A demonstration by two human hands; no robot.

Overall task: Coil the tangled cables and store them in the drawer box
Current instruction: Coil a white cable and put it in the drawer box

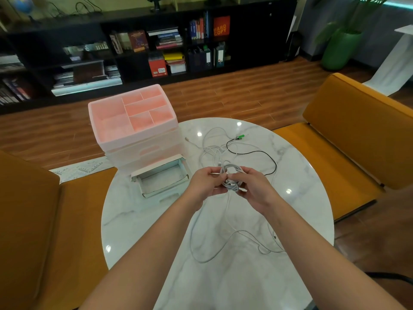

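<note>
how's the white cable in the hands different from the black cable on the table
The white cable is wound into a small coil held by both hands, left hand and right hand; the black cable lies loose and uncoiled on the marble table, untouched. The black cable ends in a green connector. Both are thin.

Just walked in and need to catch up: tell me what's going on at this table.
A person is coiling a white cable, both the left hand and right hand holding the coil above the table. Its loose end trails toward them. A black cable lies tangled with others beyond. The drawer of the box is open and empty.
</note>
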